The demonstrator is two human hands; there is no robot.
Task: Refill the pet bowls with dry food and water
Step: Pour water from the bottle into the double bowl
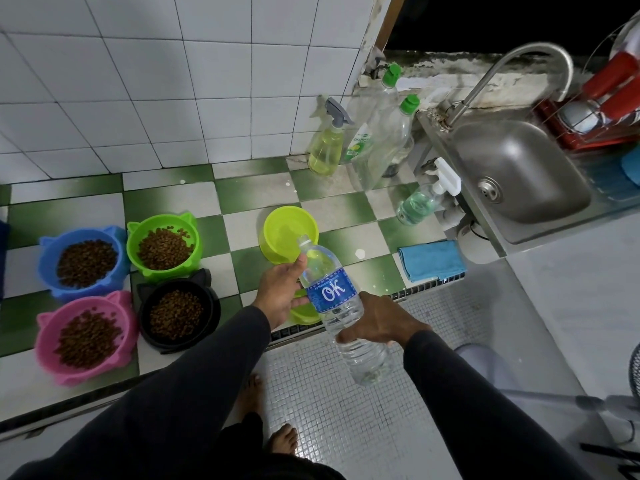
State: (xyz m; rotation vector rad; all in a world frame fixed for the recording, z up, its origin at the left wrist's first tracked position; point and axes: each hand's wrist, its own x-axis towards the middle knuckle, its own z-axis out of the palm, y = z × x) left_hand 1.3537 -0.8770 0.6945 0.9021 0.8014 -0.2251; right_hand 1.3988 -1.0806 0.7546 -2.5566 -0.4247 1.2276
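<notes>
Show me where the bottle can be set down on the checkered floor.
Free: the tiles between the yellow-green bowl and the blue cloth, and the strip along the wall behind the green bowl. Crowded: the four kibble bowls at left, and the cleaning bottles by the sink.

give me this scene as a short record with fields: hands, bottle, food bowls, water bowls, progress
hands: left hand open against the bottle's side; right hand grips its lower body
bottle: clear water bottle, blue label, uncapped, tilted with mouth toward the yellow-green bowl
food bowls: blue bowl, green bowl, pink bowl, black bowl, all holding kibble
water bowls: a second yellow-green bowl sits partly hidden under the bottle
progress: food done; water level unclear
</notes>
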